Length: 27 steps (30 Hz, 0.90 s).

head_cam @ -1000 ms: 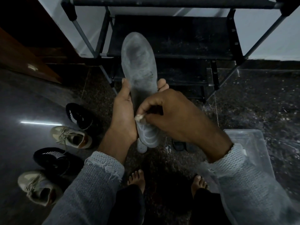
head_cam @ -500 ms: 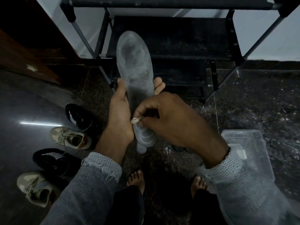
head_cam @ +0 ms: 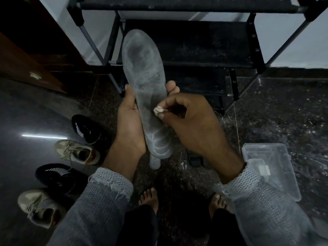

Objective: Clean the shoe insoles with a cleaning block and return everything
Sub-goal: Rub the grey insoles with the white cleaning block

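A grey insole [head_cam: 144, 82] stands upright in front of me, toe end up, with dark smudges near the top. My left hand [head_cam: 130, 121] grips it from behind, thumb on its left edge and fingertips showing past its right edge. My right hand [head_cam: 191, 119] pinches a small whitish cleaning block [head_cam: 158, 110] between thumb and forefinger and presses it on the insole's middle. A second insole's end [head_cam: 154, 163] pokes out below the first one, on the floor.
Two black shoes [head_cam: 87, 129] [head_cam: 58, 174] and two beige shoes [head_cam: 78, 152] [head_cam: 39, 206] lie on the dark floor at the left. A clear plastic box [head_cam: 273, 167] sits at the right. A black shoe rack [head_cam: 191, 50] stands ahead. My bare feet [head_cam: 149, 197] are below.
My right hand has slid the cleaning block up the insole from near the heel to its middle. The left hand keeps its grip, shifting the insole slightly.
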Motion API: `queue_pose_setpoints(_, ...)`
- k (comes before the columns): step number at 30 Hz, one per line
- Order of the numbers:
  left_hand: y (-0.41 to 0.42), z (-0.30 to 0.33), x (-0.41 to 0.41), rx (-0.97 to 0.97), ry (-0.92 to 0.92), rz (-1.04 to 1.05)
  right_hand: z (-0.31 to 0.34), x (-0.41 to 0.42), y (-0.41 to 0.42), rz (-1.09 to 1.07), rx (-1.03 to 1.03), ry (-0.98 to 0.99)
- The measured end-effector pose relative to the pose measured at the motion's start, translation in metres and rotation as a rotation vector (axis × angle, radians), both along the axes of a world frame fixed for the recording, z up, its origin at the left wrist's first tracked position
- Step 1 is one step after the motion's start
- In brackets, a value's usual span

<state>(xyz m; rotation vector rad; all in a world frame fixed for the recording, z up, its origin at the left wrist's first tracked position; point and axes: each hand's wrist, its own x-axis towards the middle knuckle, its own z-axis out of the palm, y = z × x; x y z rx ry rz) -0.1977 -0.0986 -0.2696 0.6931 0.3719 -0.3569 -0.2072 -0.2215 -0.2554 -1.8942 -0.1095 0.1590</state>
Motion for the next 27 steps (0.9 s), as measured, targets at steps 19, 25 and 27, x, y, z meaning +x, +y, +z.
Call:
queue_pose_setpoints(19, -0.0002, -0.0084, 0.0056, -0.031, -0.058, -0.085, -0.0034, 0.0052, -0.0067, -0.084, 0.104, 0.029)
queue_pose_setpoints(25, 0.0016, -0.0068, 0.0040, -0.039, -0.097, -0.092, -0.0014, 0.0057, -0.0070, -0.024, 0.069, -0.005)
queue_pose_setpoints(27, 0.0000, -0.0064, 0.0036, -0.033, -0.081, -0.059, -0.0010, 0.0054, -0.0075, -0.032, 0.043, -0.031)
